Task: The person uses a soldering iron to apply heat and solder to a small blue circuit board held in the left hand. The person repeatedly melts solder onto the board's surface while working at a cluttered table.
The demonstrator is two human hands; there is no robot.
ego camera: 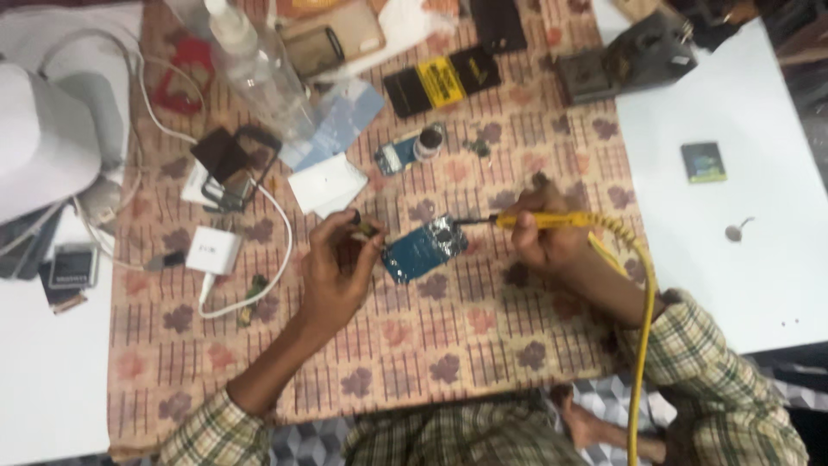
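Soldering is what we are seeing in the head view, the only one we have. Our right hand [548, 242] is clenching a yellow iron [552, 221], its fingers wrapped round the handle, and the dark tip is pointing left at the silvery shield on a blue board [423, 248]. The yellow cord [642, 345] is running from the handle down past our checked sleeve. Our left hand [336, 267] is pinching a small dark part [364, 229] between thumb and fingertips just beside the board's left edge; what the part is, we cannot tell.

The board is lying on a patterned cloth [483, 328] spread over the white bench [742, 250], roughly midway between our hands. Around it we are seeing a second small blue board [398, 155], a white card [326, 183], a white charger [211, 250] with its cable, a clear bottle [259, 69] and a black-and-yellow battery [442, 82]. A grey stand [625, 60] is sitting at the cloth's far right corner.

We are judging the step to be heating a joint near the shield. Whether the tip is touching metal or hovering, we cannot tell. The move in hand is calling for a steady right wrist and a left hand keeping the board from sliding.
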